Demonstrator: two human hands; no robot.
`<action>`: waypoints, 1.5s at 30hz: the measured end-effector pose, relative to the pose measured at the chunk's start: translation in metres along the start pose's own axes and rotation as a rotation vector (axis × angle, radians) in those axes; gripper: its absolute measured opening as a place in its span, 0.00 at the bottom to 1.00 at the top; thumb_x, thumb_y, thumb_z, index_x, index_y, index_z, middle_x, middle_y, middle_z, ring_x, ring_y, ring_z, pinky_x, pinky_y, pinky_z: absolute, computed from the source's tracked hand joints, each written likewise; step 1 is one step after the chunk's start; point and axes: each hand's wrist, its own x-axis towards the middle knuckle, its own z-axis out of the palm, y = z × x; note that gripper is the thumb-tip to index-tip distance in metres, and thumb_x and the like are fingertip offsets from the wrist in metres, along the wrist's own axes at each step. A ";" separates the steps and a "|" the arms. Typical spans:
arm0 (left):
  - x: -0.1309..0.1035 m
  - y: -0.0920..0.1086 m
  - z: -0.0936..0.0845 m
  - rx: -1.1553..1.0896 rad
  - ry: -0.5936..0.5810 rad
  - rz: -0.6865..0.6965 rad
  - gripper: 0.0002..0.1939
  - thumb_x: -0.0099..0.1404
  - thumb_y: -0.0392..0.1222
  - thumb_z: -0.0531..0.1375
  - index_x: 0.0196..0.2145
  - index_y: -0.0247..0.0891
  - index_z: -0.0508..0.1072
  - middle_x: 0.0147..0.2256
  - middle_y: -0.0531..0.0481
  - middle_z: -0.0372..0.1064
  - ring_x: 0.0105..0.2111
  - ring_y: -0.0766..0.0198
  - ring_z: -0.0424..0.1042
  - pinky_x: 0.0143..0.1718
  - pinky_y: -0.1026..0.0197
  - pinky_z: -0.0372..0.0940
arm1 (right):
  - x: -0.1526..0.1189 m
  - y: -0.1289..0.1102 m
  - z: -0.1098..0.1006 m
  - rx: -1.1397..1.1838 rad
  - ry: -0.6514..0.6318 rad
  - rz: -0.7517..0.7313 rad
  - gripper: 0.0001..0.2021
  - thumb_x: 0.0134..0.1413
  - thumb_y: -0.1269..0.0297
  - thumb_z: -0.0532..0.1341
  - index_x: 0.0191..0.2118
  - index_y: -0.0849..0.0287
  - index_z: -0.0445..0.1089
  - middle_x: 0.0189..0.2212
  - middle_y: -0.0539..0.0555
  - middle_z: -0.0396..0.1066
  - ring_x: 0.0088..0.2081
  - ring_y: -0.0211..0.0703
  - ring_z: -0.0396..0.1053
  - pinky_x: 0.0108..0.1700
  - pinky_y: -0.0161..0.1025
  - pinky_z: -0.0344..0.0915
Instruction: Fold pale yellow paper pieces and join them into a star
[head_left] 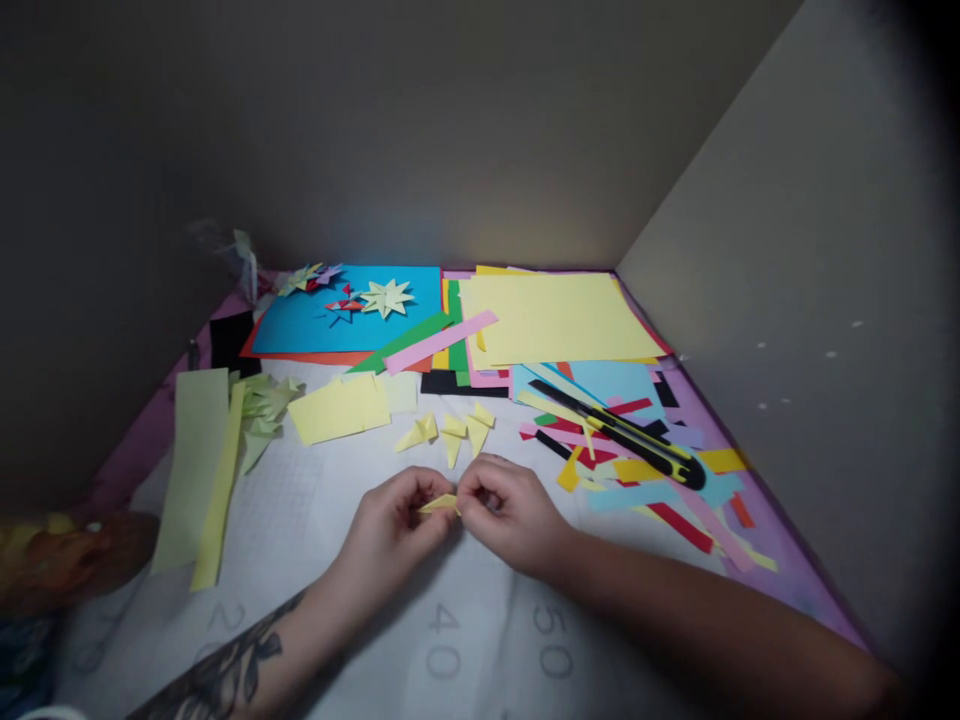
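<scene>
Between my two hands, low over the white sheet, is a small folded piece of yellow paper (439, 504). My left hand (405, 510) pinches it between thumb and fingers. My right hand (504, 508) is closed on its right end, the fingertips of both hands close together. Just beyond the hands lie several folded yellow paper pieces (453, 436), each with a pointed end. Left of these rest flat yellow paper rectangles (339, 406). The fingers partly hide the held piece, so its full shape cannot be seen.
A black and yellow utility knife (637, 440) lies over coloured paper scraps (660, 500) at right. Behind are a yellow sheet stack (555, 318) and a blue sheet (315, 330) bearing a folded paper star (387, 298). Pale paper strips (196, 450) lie left. Grey walls enclose the back and right.
</scene>
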 end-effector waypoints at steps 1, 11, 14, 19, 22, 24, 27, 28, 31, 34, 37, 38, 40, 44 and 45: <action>0.000 -0.001 0.001 -0.027 -0.010 0.000 0.05 0.57 0.35 0.59 0.34 0.36 0.69 0.30 0.51 0.69 0.29 0.67 0.68 0.29 0.67 0.64 | 0.000 0.000 0.000 0.007 -0.006 0.016 0.07 0.45 0.76 0.55 0.23 0.57 0.62 0.23 0.48 0.65 0.27 0.36 0.62 0.29 0.33 0.57; 0.002 0.006 -0.003 0.021 -0.088 -0.049 0.09 0.62 0.43 0.57 0.30 0.35 0.71 0.29 0.49 0.70 0.30 0.64 0.68 0.32 0.64 0.63 | -0.001 0.004 0.000 -0.061 -0.079 -0.025 0.06 0.49 0.74 0.56 0.25 0.58 0.63 0.24 0.49 0.65 0.29 0.37 0.63 0.31 0.33 0.58; 0.002 0.009 -0.007 0.017 -0.020 -0.073 0.11 0.62 0.44 0.55 0.28 0.35 0.70 0.26 0.52 0.68 0.28 0.66 0.65 0.30 0.65 0.60 | -0.001 0.003 0.000 -0.073 -0.063 -0.083 0.06 0.50 0.74 0.55 0.26 0.58 0.64 0.24 0.49 0.65 0.29 0.38 0.63 0.32 0.34 0.59; 0.005 0.011 -0.012 -0.049 0.064 -0.139 0.12 0.62 0.46 0.56 0.26 0.36 0.68 0.22 0.56 0.63 0.24 0.69 0.61 0.27 0.67 0.57 | 0.002 0.001 -0.003 -0.019 -0.009 -0.143 0.08 0.51 0.74 0.54 0.24 0.58 0.64 0.22 0.49 0.65 0.28 0.37 0.63 0.31 0.34 0.59; 0.008 0.009 -0.016 -0.052 0.079 -0.146 0.13 0.61 0.47 0.56 0.25 0.36 0.68 0.21 0.56 0.63 0.24 0.69 0.61 0.27 0.67 0.57 | 0.002 0.003 -0.006 0.029 0.008 -0.096 0.08 0.50 0.75 0.54 0.23 0.58 0.64 0.22 0.49 0.65 0.27 0.36 0.63 0.29 0.32 0.58; 0.010 0.008 -0.018 -0.044 0.095 -0.150 0.13 0.61 0.47 0.56 0.25 0.36 0.68 0.21 0.55 0.63 0.24 0.69 0.61 0.27 0.67 0.57 | 0.002 0.004 -0.007 0.048 0.029 -0.033 0.08 0.49 0.75 0.55 0.22 0.58 0.63 0.22 0.49 0.64 0.26 0.35 0.62 0.27 0.32 0.57; 0.010 0.005 -0.018 -0.031 0.076 -0.154 0.11 0.60 0.46 0.58 0.27 0.35 0.70 0.23 0.53 0.66 0.25 0.67 0.63 0.28 0.66 0.59 | 0.001 0.003 -0.008 0.063 0.062 0.039 0.07 0.50 0.73 0.55 0.23 0.58 0.62 0.23 0.49 0.63 0.25 0.34 0.61 0.26 0.31 0.56; 0.009 0.004 -0.017 -0.027 0.055 -0.141 0.09 0.59 0.45 0.58 0.28 0.35 0.71 0.25 0.52 0.68 0.27 0.66 0.65 0.29 0.66 0.60 | 0.000 0.002 -0.007 0.061 0.065 0.051 0.06 0.50 0.72 0.56 0.25 0.58 0.63 0.24 0.48 0.63 0.25 0.34 0.61 0.26 0.31 0.56; 0.003 0.001 -0.011 -0.007 -0.036 -0.063 0.05 0.59 0.41 0.58 0.32 0.36 0.71 0.31 0.50 0.71 0.31 0.64 0.68 0.33 0.64 0.62 | -0.003 0.001 -0.002 0.017 0.039 0.038 0.02 0.48 0.71 0.59 0.29 0.58 0.65 0.25 0.48 0.65 0.26 0.34 0.61 0.28 0.31 0.56; -0.003 -0.004 -0.006 0.026 -0.104 -0.030 0.04 0.60 0.40 0.58 0.34 0.38 0.68 0.29 0.52 0.69 0.29 0.66 0.66 0.29 0.66 0.61 | -0.007 0.002 0.003 -0.050 -0.032 -0.048 0.04 0.49 0.72 0.57 0.27 0.58 0.62 0.24 0.48 0.64 0.28 0.36 0.62 0.31 0.33 0.57; -0.004 -0.010 -0.005 -0.009 -0.130 -0.024 0.06 0.62 0.40 0.57 0.37 0.39 0.66 0.29 0.52 0.69 0.29 0.66 0.67 0.29 0.67 0.62 | -0.009 0.004 0.006 -0.089 -0.067 -0.080 0.05 0.48 0.73 0.56 0.26 0.58 0.60 0.23 0.48 0.62 0.28 0.36 0.61 0.31 0.34 0.56; -0.004 -0.012 -0.006 -0.030 -0.125 -0.028 0.06 0.62 0.41 0.57 0.37 0.39 0.66 0.29 0.52 0.68 0.29 0.66 0.67 0.29 0.66 0.62 | -0.009 0.005 0.006 -0.089 -0.077 -0.071 0.05 0.47 0.74 0.56 0.26 0.58 0.60 0.23 0.48 0.62 0.28 0.36 0.61 0.31 0.34 0.55; -0.002 -0.015 -0.009 -0.079 -0.106 -0.045 0.07 0.62 0.42 0.58 0.36 0.39 0.65 0.28 0.52 0.68 0.28 0.66 0.67 0.29 0.66 0.62 | -0.008 0.006 0.007 -0.069 -0.097 -0.028 0.06 0.47 0.74 0.56 0.24 0.58 0.59 0.22 0.47 0.62 0.27 0.36 0.60 0.30 0.33 0.54; 0.000 -0.016 -0.012 -0.134 -0.097 -0.066 0.08 0.62 0.44 0.58 0.36 0.38 0.65 0.27 0.51 0.68 0.27 0.66 0.67 0.29 0.66 0.62 | -0.005 0.006 0.007 0.008 -0.117 0.075 0.06 0.45 0.74 0.56 0.22 0.59 0.60 0.21 0.46 0.61 0.24 0.33 0.59 0.27 0.31 0.52; 0.000 -0.016 -0.013 -0.123 -0.095 -0.063 0.08 0.62 0.44 0.58 0.36 0.38 0.66 0.27 0.51 0.68 0.28 0.66 0.67 0.29 0.66 0.61 | -0.004 0.005 0.006 0.024 -0.116 0.089 0.06 0.45 0.74 0.56 0.21 0.59 0.60 0.20 0.46 0.61 0.23 0.33 0.59 0.26 0.31 0.52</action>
